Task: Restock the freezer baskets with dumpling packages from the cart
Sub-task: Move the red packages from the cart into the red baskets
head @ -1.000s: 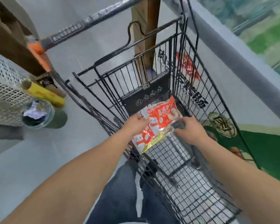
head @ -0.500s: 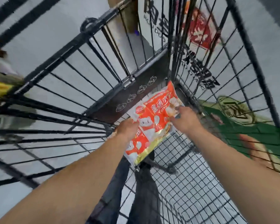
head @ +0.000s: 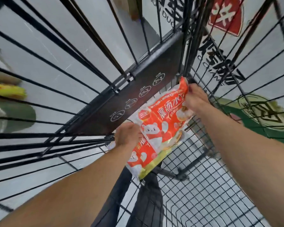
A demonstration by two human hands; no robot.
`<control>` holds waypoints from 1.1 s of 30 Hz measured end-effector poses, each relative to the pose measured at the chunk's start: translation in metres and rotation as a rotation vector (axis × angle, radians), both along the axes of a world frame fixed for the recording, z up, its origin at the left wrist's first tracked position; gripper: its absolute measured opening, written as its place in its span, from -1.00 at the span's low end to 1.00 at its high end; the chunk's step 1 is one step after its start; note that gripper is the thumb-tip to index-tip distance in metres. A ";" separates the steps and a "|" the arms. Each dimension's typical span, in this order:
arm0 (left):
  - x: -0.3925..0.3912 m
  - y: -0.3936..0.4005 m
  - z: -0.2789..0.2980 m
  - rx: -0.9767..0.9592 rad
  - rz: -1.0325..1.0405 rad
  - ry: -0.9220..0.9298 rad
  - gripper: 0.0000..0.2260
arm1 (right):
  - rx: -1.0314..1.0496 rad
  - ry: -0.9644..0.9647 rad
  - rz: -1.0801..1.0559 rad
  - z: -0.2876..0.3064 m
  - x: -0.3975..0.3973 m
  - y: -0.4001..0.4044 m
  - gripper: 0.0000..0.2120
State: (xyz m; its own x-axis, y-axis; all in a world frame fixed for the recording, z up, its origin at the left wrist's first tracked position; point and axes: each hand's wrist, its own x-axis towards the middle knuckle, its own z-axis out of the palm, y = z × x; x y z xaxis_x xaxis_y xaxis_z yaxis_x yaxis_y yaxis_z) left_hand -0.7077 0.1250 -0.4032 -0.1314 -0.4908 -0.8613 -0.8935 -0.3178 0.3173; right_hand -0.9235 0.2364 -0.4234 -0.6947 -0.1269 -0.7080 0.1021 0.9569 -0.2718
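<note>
black wire cart (head: 203, 185), dumpling package (head: 161, 128) inside

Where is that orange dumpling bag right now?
In the head view, the dumpling bag sits mid-frame inside the cart, against the dark panel, held between the left hand and right hand.

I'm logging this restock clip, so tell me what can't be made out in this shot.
- Freezer baskets: outside the head view.
- How many dumpling packages are stacked: the top one covers the rest.
- Left hand grip: fingertips hidden under the package.
- Items left of the cart: motion-blurred behind its bars.
</note>
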 end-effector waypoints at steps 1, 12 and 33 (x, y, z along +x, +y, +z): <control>0.000 0.002 0.003 0.019 0.084 0.013 -0.87 | 0.006 0.003 -0.002 -0.004 0.000 0.004 -0.77; 0.006 0.012 0.024 0.077 0.279 0.065 -0.93 | -0.053 0.090 -0.188 0.034 0.025 0.050 -0.80; 0.046 0.063 0.260 -0.507 -0.619 0.486 -0.80 | -0.382 0.391 -0.829 0.287 0.240 0.232 -0.74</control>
